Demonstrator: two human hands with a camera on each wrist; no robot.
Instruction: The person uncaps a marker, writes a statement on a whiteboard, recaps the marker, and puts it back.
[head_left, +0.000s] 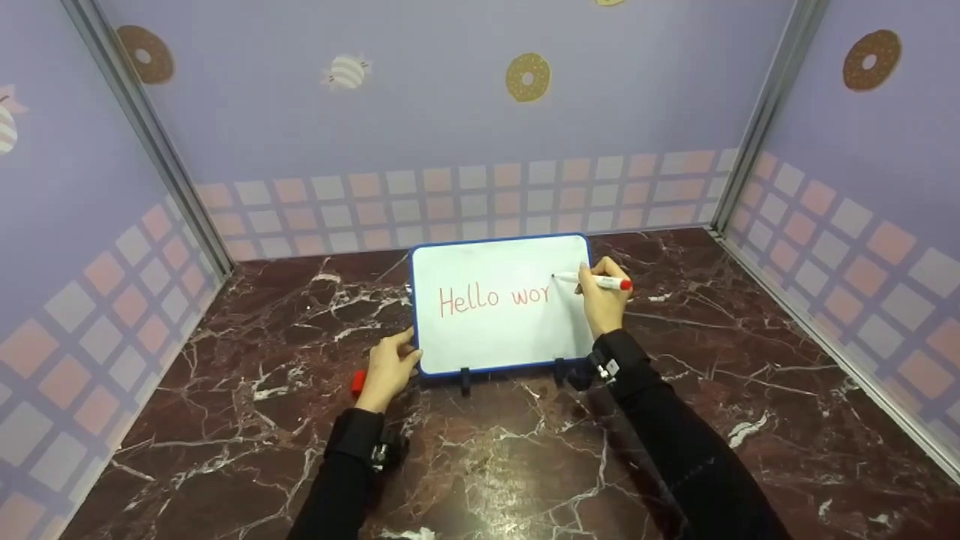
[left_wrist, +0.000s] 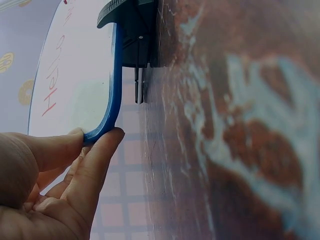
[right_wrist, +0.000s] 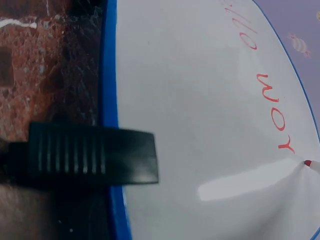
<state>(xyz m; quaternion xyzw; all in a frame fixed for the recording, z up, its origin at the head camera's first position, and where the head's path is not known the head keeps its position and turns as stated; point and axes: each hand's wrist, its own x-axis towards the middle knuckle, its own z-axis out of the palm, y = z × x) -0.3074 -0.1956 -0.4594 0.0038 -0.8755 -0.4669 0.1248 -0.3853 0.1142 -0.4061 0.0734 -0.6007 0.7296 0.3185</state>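
A whiteboard (head_left: 495, 337) with a blue frame stands tilted back on a black stand (left_wrist: 137, 40), with "Hello wor" in red on its face. My right hand (head_left: 604, 298) pinches a white marker (head_left: 600, 281) with a red end, its tip at the board just right of the "r". In the right wrist view only the marker's red tip (right_wrist: 308, 163) shows, at or very near the surface, and the hand is out of sight. The lower left corner of the board is pinched between thumb and fingers of my left hand (left_wrist: 60, 175).
A red marker cap or small red block (head_left: 358, 383) lies on the dark marbled table (head_left: 480, 465), left of my left hand. Black clips (head_left: 465, 381) hold the board's lower edge. Patterned panels (head_left: 442, 120) enclose the table at the back and both sides.
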